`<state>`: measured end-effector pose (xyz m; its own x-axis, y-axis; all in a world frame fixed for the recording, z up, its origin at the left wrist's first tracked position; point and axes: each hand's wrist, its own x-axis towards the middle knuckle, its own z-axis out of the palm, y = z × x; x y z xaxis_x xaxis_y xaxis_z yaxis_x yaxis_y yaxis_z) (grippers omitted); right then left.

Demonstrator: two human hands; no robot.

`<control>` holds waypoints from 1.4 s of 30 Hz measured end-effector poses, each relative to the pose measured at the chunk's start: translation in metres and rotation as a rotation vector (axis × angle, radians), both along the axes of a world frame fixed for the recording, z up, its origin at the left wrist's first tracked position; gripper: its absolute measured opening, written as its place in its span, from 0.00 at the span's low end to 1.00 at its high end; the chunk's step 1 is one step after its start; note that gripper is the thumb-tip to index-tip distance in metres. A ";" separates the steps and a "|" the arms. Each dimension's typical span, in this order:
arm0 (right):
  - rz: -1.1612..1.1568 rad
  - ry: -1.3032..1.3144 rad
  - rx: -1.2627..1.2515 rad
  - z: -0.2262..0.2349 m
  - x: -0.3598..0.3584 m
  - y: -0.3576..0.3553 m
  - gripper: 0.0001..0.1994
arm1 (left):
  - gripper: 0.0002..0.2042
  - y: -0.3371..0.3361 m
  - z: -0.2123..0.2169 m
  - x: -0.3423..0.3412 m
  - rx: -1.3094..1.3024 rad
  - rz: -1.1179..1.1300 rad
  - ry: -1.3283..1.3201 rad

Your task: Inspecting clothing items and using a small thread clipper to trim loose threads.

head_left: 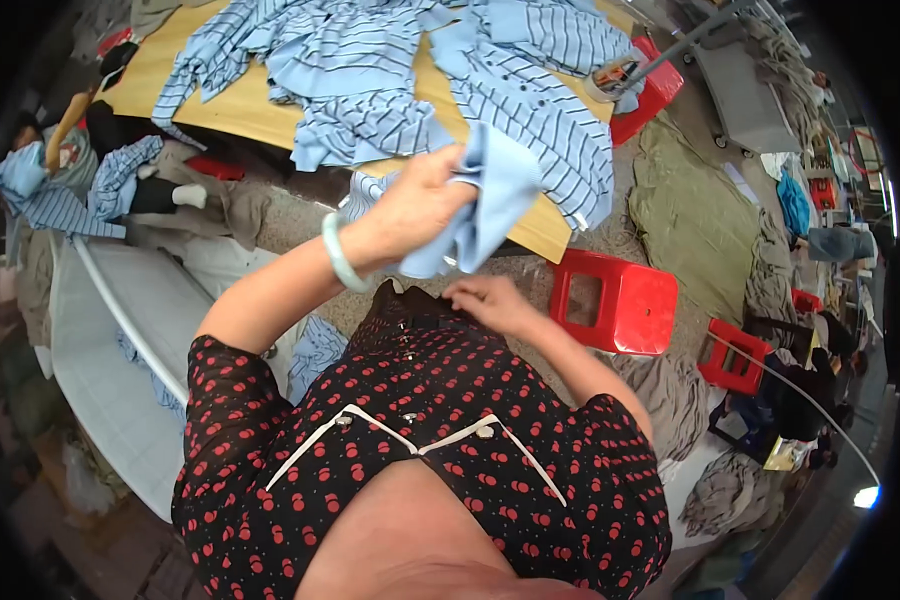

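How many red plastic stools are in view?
3, maybe more hidden: one stool right of the right hand, a smaller stool farther right, and another stool past the table corner.

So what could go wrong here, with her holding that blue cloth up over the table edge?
The left hand alone grips the light blue cloth piece; the right hand rests low near her dark dotted blouse, so the piece might slip. The striped garments hang over the wooden table edge and could slide off. The red stool stands close, a possible trip hazard.
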<state>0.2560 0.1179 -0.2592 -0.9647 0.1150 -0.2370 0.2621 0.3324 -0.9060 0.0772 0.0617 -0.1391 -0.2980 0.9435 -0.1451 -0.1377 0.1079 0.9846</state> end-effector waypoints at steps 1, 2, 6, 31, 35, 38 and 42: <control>-0.045 -0.020 -0.043 -0.013 0.008 -0.002 0.09 | 0.13 0.016 0.008 0.014 -0.016 -0.069 -0.050; -0.071 -0.037 -0.090 -0.023 0.012 -0.004 0.09 | 0.16 0.029 0.018 0.028 -0.036 -0.119 -0.097; -0.095 0.069 -0.035 -0.052 0.030 0.007 0.12 | 0.15 0.079 0.033 0.073 0.143 -0.239 0.020; -0.417 -0.248 0.122 -0.072 -0.105 0.195 0.11 | 0.10 0.127 -0.140 -0.364 -0.231 0.823 1.009; -0.345 0.090 0.626 -0.087 -0.193 0.209 0.12 | 0.15 0.072 -0.174 -0.316 -0.256 0.347 1.212; -0.392 0.065 0.840 -0.092 -0.254 0.214 0.15 | 0.26 0.060 -0.184 -0.297 -0.243 0.036 1.372; -0.295 -0.040 0.872 -0.130 -0.298 0.228 0.17 | 0.34 0.059 -0.194 -0.297 -0.316 0.028 1.485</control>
<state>-0.0424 0.3460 -0.3889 -0.8607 0.5089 0.0166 0.4709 0.8080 -0.3541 -0.2196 0.1211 -0.3331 -0.3686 0.9237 0.1044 0.9222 0.3492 0.1663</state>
